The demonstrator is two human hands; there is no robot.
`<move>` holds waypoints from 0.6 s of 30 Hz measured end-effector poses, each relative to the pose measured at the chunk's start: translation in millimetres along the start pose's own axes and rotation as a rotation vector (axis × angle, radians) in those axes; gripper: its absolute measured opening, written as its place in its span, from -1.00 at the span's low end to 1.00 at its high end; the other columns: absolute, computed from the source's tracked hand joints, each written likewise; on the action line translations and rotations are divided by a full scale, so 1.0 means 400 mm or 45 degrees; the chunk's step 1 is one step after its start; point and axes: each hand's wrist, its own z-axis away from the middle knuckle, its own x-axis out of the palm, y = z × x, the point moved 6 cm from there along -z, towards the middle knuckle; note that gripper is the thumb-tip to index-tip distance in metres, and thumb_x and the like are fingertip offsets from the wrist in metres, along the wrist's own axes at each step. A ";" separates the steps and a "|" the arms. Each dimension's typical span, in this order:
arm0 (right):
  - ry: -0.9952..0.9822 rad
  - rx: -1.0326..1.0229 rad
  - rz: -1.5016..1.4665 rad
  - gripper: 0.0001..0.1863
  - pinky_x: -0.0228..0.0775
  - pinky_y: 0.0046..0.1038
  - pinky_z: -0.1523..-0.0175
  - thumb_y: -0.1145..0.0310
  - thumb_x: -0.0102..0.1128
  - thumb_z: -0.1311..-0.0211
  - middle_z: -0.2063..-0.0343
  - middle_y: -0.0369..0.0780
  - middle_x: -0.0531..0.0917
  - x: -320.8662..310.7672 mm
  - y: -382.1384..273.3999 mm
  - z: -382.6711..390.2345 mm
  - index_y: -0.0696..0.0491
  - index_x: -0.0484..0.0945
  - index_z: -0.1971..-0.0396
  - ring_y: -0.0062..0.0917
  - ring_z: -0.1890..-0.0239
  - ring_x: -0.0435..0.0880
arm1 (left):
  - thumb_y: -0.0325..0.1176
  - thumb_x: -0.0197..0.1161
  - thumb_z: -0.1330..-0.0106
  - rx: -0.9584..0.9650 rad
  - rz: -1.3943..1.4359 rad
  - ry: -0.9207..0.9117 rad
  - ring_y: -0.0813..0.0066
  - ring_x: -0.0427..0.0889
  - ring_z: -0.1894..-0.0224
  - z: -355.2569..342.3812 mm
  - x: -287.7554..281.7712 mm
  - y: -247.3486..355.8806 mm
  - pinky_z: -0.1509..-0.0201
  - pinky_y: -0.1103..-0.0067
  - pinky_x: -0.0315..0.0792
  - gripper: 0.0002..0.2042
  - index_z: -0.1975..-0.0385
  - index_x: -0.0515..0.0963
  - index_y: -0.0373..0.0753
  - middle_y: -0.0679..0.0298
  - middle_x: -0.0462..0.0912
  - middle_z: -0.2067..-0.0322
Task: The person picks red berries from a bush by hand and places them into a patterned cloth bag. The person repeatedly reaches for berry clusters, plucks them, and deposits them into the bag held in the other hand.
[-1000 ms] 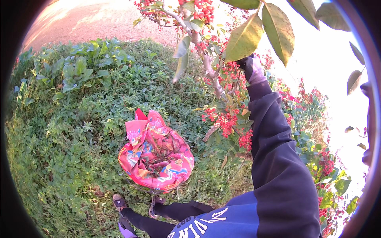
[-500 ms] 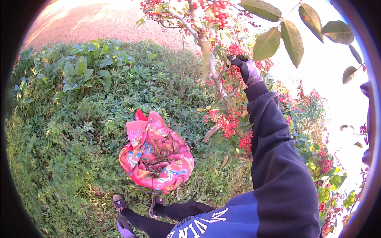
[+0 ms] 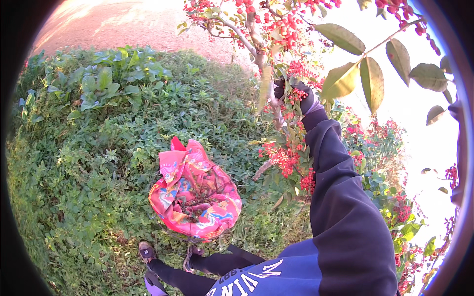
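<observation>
A wide, round-edged view looks down from a person's head onto a sunlit green slope. The right hand [image 3: 308,100], in a dark glove with a lilac part near the wrist, reaches into the upper right of the frame. It is among clusters of red berries [image 3: 297,95], beside a pale brown branch [image 3: 256,39]. Berries and foliage partly cover the fingers, so I cannot tell whether they are closed on a cluster. The left hand is outside the frame, and its state cannot be told.

A black sleeve [image 3: 340,207] runs from that hand down to the lower right, joining a blue sweatshirt front [image 3: 286,271]. Large green leaves [image 3: 372,85] hang at the upper right, near the hand.

Just left of the lower centre, a round container [image 3: 219,224] draped in bright pink patterned cloth sits on low weeds [image 3: 98,172], well apart from the hand, holding small dark bits. Black-clad legs [image 3: 182,276] and brownish shoes [image 3: 146,251] show below it. Pinkish bare ground [image 3: 113,29] fills the upper left.
</observation>
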 end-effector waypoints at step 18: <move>-0.037 0.387 -1.088 -0.75 0.45 -0.35 0.07 0.34 -0.01 -0.26 0.25 -0.19 0.60 0.056 0.004 -0.001 0.12 0.49 0.14 -0.38 0.20 0.59 | -0.10 0.01 -0.37 0.060 0.023 0.041 0.53 0.47 0.26 0.018 0.022 0.044 0.14 0.58 0.39 -0.59 0.12 0.46 -0.40 0.25 0.54 0.28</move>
